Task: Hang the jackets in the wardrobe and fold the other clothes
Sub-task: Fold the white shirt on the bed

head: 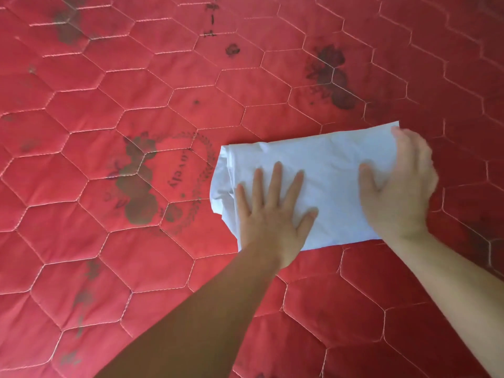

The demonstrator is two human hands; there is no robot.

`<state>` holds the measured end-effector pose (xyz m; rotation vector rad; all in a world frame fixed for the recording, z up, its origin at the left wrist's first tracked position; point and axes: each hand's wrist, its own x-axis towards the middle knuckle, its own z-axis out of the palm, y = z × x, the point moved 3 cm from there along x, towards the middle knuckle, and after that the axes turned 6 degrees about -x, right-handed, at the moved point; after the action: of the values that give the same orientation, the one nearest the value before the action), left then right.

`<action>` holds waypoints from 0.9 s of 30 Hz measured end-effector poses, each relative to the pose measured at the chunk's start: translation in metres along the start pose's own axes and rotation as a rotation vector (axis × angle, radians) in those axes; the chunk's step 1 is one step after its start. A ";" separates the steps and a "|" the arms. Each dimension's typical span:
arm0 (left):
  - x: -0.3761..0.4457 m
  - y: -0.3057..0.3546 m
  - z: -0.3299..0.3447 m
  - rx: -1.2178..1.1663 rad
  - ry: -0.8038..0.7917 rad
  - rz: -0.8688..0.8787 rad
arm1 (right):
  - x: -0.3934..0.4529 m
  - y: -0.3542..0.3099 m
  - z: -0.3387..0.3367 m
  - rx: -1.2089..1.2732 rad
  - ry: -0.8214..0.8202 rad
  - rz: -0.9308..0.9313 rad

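Note:
A pale blue garment (pixel 331 170), folded into a compact rectangle, lies on the red quilted bedspread (pixel 136 241) right of centre. My left hand (pixel 272 211) presses flat on its near left part with fingers spread and straight. My right hand (pixel 401 186) lies on the garment's right end, fingers reaching toward the far right corner and slightly blurred; its thumb points left across the cloth. Loose folds of the garment bulge out at its left edge.
The bedspread fills the whole view, stitched in hexagons with dark flower prints (pixel 136 181) and a wreath motif left of the garment. More dark flower prints (pixel 331 77) lie beyond it. No jackets, hangers or wardrobe are in view.

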<state>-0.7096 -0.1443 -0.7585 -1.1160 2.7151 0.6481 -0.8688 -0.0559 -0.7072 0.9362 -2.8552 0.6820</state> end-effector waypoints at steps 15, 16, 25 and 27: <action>0.005 -0.019 0.008 -0.065 0.156 -0.022 | -0.009 0.022 0.049 -0.258 -0.447 -0.007; 0.005 -0.020 0.008 -0.062 0.155 -0.019 | -0.012 0.022 0.048 -0.245 -0.439 0.024; 0.003 -0.020 0.005 -0.050 0.113 -0.042 | -0.042 0.023 0.012 0.025 -0.255 0.409; 0.001 -0.019 0.002 -0.056 0.079 -0.075 | -0.054 0.025 0.003 0.090 -0.233 0.475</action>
<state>-0.6972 -0.1566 -0.7673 -1.2762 2.7203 0.6866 -0.8392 -0.0100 -0.7298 0.3536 -3.3182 0.7855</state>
